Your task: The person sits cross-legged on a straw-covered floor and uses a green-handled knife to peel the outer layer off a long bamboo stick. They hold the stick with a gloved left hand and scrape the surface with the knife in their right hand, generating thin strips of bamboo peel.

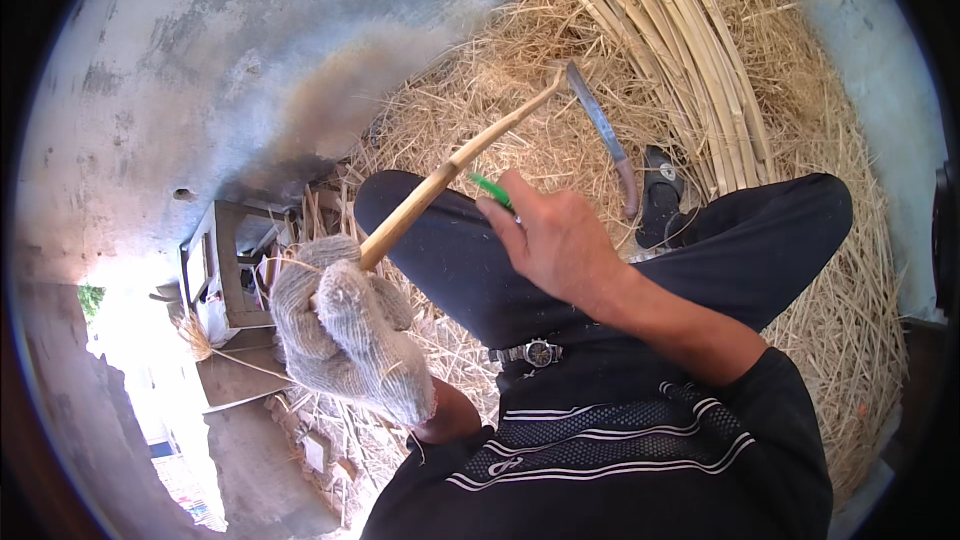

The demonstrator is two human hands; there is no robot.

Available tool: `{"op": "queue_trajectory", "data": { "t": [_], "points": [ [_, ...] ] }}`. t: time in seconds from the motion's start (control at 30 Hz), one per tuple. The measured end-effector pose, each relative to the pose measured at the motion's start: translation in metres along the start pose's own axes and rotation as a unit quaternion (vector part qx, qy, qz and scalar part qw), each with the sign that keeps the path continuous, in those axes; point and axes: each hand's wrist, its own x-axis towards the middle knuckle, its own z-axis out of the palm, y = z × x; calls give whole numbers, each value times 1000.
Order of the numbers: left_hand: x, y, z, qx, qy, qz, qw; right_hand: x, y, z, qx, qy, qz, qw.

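My left hand, in a grey knitted glove, is closed around the thick lower end of a pale wooden stick. The stick slants up and to the right, thinning to a slightly bent tip above the straw. Close beside its middle is my bare right hand. Its fingers pinch a small bright green object, slim in shape and mostly hidden by the fingers, so its kind is unclear. Beyond the right hand, a long knife with a dark blade and brown handle lies on the straw.
Split wooden strips lie in a bundle at the far right. Straw shavings cover the floor around my crossed legs. A wristwatch rests at my lap. A worn wall and a box-like wooden frame stand at left.
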Motion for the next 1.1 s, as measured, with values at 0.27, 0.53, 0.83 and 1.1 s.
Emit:
{"op": "queue_trajectory", "data": {
  "t": [0.27,0.53,0.83,1.1],
  "points": [
    [2,-10,-1,38,26,44,998,5,-8,-11,14,9,-35,999],
    [4,-11,-5,22,27,-2,999,16,16,4,-88,37,-1,995],
    [11,-9,-8,45,9,-12,999,21,6,19,-108,79,-12,991],
    [4,-8,-7,-19,-22,-14,999,20,62,16,-127,88,32,988]
  ]
}}
